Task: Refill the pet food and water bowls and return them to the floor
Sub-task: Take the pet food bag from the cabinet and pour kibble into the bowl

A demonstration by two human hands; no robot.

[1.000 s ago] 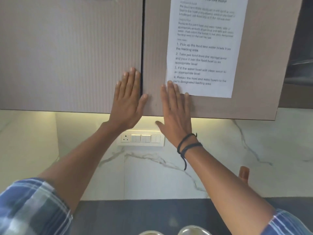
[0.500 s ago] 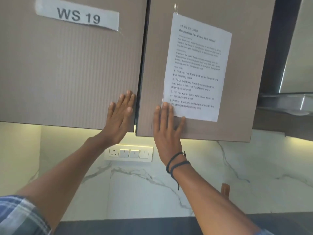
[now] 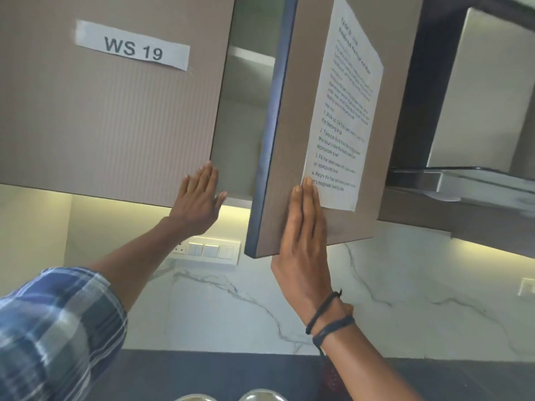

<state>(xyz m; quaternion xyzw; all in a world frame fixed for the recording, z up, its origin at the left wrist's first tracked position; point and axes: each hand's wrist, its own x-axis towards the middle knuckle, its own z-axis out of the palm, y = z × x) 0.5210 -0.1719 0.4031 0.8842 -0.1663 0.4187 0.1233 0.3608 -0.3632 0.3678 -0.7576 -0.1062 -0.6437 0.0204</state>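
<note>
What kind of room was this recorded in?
Most likely a kitchen: ribbed taupe wall cabinets over a white veined marble backsplash, a steel range hood at right, and a dark grey countertop below.

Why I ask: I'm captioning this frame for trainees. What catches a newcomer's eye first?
The right cabinet door stands half open at centre, a printed task sheet on its face and the right hand flat against its lower corner. Left of it, a WS 19 label marks the closed door, the left hand at its corner.

Pale metal bowl, shinier metal bowl just beside it, only rims visible, on dark counter
</note>
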